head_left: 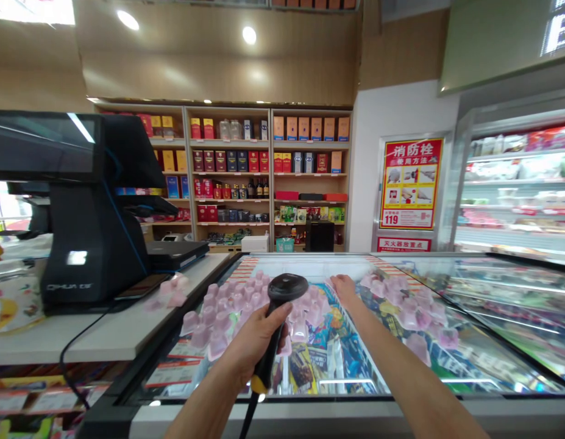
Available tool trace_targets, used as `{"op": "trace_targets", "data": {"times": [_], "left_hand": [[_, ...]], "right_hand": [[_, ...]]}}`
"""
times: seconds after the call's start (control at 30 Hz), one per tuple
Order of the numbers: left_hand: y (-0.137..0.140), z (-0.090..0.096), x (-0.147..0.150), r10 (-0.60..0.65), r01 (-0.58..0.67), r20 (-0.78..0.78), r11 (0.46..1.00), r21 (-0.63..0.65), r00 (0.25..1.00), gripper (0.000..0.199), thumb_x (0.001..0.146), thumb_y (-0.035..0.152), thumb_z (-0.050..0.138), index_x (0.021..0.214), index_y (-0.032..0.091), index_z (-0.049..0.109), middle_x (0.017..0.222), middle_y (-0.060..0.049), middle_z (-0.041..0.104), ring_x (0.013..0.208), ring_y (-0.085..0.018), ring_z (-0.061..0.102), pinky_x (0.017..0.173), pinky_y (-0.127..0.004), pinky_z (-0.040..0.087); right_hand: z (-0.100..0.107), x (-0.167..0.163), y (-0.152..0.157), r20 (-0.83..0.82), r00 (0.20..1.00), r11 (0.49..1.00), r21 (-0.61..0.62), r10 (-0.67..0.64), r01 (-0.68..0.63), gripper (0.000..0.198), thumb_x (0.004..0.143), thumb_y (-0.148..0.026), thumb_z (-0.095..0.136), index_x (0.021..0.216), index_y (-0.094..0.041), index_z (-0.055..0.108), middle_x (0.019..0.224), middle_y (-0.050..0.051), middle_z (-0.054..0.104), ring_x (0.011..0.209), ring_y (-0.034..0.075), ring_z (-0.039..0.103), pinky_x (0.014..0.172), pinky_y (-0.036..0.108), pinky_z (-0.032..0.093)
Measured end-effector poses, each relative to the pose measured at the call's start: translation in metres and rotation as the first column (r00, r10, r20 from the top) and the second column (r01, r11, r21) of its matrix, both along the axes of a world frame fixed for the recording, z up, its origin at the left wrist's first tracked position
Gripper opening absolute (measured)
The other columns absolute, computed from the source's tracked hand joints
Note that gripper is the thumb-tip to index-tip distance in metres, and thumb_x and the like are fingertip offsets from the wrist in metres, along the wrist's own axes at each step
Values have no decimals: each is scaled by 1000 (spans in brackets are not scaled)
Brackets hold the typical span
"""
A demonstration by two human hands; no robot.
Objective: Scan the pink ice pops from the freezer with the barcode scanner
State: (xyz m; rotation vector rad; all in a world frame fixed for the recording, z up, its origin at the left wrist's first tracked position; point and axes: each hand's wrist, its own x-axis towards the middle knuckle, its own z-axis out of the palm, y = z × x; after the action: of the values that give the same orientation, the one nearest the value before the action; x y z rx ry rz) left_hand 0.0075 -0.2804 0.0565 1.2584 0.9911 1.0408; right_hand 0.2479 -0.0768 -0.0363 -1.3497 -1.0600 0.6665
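My left hand [264,332] is wrapped round the handle of a black barcode scanner [286,286], held upright above the glass top of a freezer chest [309,262]. Farther forward, my right hand [344,288] is at the glass with its fingers curled. What it pinches, if anything, is too small to make out. Small translucent pink cups [239,299] cover the glass on the left and behind the scanner. A second group of pink cups [412,311] lies to the right of my right forearm. Through the glass, colourful packets [305,369] show inside the freezer.
At the left, a black checkout terminal [94,231] stands on a white counter [113,335], with a few pink cups [172,289] beside it. A cable [65,360] hangs over the counter edge. Shelves of boxes [230,161] line the back, and an upright fridge [520,189] stands at right.
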Motion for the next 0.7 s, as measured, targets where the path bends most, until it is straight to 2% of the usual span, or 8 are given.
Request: {"op": "trace_targets", "data": {"times": [0.1, 0.17, 0.27, 0.37, 0.5, 0.6, 0.7], "left_hand": [[5, -3, 2, 66, -66, -21, 998, 20, 998, 26, 68, 42, 50, 66, 17, 43, 48, 5, 47, 40, -6, 42, 42, -18, 31], [9, -5, 4, 82, -81, -39, 997, 13, 996, 26, 68, 42, 50, 66, 17, 44, 48, 5, 47, 40, -6, 42, 42, -19, 30], [16, -9, 6, 80, -80, -37, 997, -4, 996, 26, 68, 42, 50, 67, 16, 44, 48, 5, 46, 40, -6, 42, 42, -19, 30], [23, -13, 6, 73, -73, -31, 997, -20, 997, 27, 67, 42, 50, 68, 17, 44, 48, 5, 46, 40, -6, 41, 42, -19, 30], [33, -18, 1, 78, -79, -34, 996, -33, 996, 28, 66, 44, 51, 66, 17, 44, 48, 5, 47, 41, -6, 42, 43, -19, 30], [38, -21, -2, 56, -57, -44, 998, -41, 997, 29, 65, 44, 52, 66, 16, 46, 49, 4, 48, 42, -7, 43, 43, -19, 31], [41, -22, -1, 94, -96, -52, 995, -24, 994, 29, 66, 44, 52, 65, 16, 47, 48, 4, 48, 42, -7, 42, 42, -19, 30]], "right_hand": [[-13, 3, 1, 181, 964, 980, -2, -193, 197, 17, 56, -27, 52, 70, -19, 51, 64, 2, 58, 74, 19, 55, 66, 28, 40], [-23, 1, 1, 328, 917, 971, 0, -225, 239, 14, 57, -23, 52, 70, -19, 53, 67, 3, 59, 74, 19, 56, 68, 29, 40], [-34, -10, 3, 392, 908, 988, 38, -151, 148, 20, 63, -25, 49, 81, -18, 56, 82, 6, 62, 84, 20, 55, 76, 31, 39], [-38, -24, 9, 412, 910, 996, 92, -42, 4, 30, 72, -32, 40, 92, -16, 56, 101, 9, 58, 101, 20, 47, 89, 32, 32], [-38, -38, 25, 402, 907, 989, 26, 123, -146, 35, 77, -33, 33, 96, -16, 57, 112, 8, 52, 116, 21, 32, 99, 35, 18], [-41, -50, 37, 366, 912, 981, -14, 184, -192, 43, 78, -40, 31, 105, -15, 53, 120, 7, 46, 120, 21, 25, 100, 35, 16], [-39, -59, 44, 365, 897, 966, -41, 251, -254, 51, 76, -47, 29, 113, -17, 46, 126, 4, 40, 122, 18, 23, 101, 33, 14]]}}
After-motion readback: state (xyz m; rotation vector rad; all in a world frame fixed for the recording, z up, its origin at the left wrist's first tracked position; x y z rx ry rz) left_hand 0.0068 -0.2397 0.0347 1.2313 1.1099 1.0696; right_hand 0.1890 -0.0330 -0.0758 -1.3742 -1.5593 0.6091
